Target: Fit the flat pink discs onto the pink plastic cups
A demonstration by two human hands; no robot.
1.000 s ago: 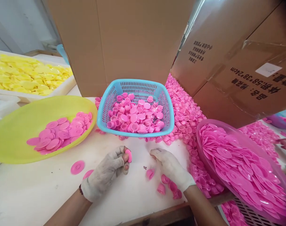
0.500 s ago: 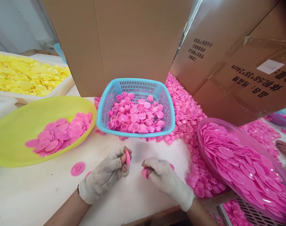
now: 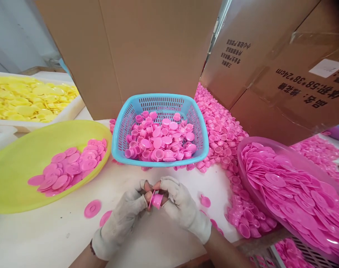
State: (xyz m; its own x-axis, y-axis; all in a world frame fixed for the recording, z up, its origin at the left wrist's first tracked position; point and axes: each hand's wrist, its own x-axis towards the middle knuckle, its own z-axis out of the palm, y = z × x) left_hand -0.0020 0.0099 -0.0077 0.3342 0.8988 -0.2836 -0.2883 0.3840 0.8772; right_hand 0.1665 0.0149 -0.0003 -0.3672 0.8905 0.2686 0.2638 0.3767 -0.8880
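Note:
Both my hands wear worn white fingerless gloves and meet over the white table [image 3: 46,234]. My left hand [image 3: 124,214] pinches a thin pink disc [image 3: 150,199] on edge. My right hand [image 3: 180,206] grips a small pink cup [image 3: 157,201] pressed against that disc. A blue basket [image 3: 121,126] of joined pink pieces stands just beyond my fingers. Loose pink discs [image 3: 92,208] lie on the table to the left, and loose pink cups [image 3: 205,201] lie to the right.
A yellow-green bowl [image 3: 24,156] with pink discs sits left. A pink bowl [image 3: 272,219] heaped with discs is at right, above a pile of pink cups [image 3: 222,141]. Cardboard boxes [image 3: 147,48] rise behind. A white tray [image 3: 66,111] of yellow discs is far left.
My right hand picked a pink cup off the table and came left to meet my left hand. The disc and the cup now touch between my fingers.

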